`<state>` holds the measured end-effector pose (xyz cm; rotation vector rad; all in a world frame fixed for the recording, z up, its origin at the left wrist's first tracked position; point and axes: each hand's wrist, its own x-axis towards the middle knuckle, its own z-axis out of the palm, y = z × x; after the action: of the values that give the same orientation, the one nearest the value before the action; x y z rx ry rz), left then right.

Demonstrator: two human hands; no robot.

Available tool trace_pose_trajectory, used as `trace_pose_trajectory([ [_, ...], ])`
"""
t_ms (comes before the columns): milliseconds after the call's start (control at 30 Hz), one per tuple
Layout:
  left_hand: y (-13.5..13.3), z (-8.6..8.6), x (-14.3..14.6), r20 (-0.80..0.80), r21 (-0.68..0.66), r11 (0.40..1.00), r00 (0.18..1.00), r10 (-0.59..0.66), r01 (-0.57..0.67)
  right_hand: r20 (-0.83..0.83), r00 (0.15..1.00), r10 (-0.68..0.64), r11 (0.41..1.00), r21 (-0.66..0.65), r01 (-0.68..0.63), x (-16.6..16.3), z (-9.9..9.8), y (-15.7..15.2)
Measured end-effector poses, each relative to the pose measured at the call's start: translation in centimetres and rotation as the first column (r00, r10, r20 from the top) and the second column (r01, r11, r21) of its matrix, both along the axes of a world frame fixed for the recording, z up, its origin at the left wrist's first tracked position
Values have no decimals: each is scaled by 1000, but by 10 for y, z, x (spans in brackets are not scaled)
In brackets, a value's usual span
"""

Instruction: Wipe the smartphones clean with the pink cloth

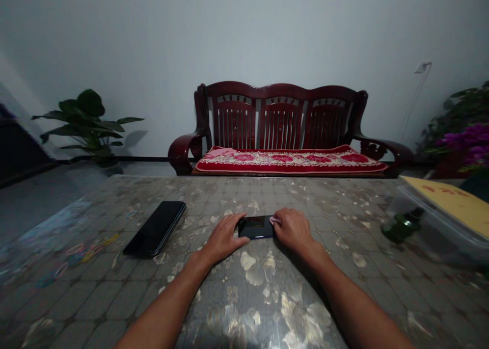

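A dark phone (256, 227) with a glossy face lies flat on the patterned tablecloth, lengthwise across in front of me. My left hand (226, 235) grips its left end, thumb along the near edge and fingers at the far edge. Over the right end, my right hand (293, 227) is closed with a small pale pink piece (274, 220) pinched in its fingers. That piece touches the glass and looks like folded cloth or tissue; most of it is hidden by the hand. Left of my hands lies a larger black slab, like a tablet (156, 229).
Loose coloured bands (86, 252) lie at the table's left. To the right, a green bottle (402, 226) stands by a clear plastic box (439, 237) topped with a yellow sheet (451, 201). A wooden bench (280, 114) is beyond the far table edge.
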<state>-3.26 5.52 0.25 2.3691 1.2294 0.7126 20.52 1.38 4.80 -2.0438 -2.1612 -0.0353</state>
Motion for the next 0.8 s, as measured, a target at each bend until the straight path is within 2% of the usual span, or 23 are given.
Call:
trace_pose_trajectory([
  [200, -1, -4, 5, 8, -26, 1000, 1000, 13, -13, 16, 997, -81, 997, 9, 80, 18, -3, 10],
  [467, 0, -6, 6, 25, -5, 1000, 999, -24, 24, -79, 994, 70, 997, -6, -71, -7, -2, 7],
  [667, 2, -7, 3, 17, -26, 999, 999, -41, 41, -40, 997, -65, 998, 17, 65, 16, -2, 12],
  [800, 4, -10, 3, 28, -32, 998, 998, -50, 51, -32, 998, -56, 998, 24, 57, 9, -5, 14],
])
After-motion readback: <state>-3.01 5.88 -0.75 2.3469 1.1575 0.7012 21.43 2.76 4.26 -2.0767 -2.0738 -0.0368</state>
